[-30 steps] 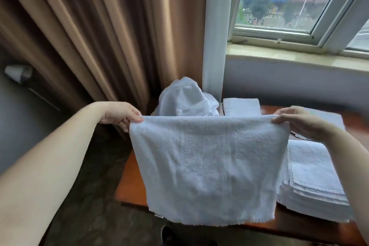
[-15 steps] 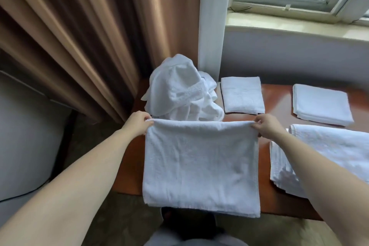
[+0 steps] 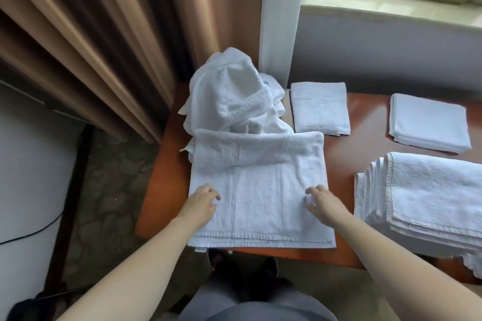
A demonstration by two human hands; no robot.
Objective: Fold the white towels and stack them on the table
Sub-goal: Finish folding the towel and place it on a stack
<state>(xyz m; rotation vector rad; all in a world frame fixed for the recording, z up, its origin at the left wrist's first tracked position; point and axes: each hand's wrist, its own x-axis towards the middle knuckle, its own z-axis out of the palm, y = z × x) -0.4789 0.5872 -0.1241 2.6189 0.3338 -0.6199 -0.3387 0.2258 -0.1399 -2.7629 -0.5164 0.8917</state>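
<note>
Head view, nearest first: both hands rest on the half-folded white towel point(image 3: 260, 190) at the counter point(image 3: 161, 190) front edge, left hand point(image 3: 202, 202) near its left side, right hand point(image 3: 322, 202) near its right, fingers loosely bent and gripping nothing. The towel's fold edge lies beyond the fingertips, equally near both hands. Beyond it sits the unfolded towel pile point(image 3: 232, 96).

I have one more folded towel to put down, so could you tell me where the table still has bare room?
Bare wood shows on the table between the small folded towel and the folded towel at the back right, running forward to the large stack. A narrow strip lies left of the spread towel. The back left corner is crowded by the unfolded heap.
</note>
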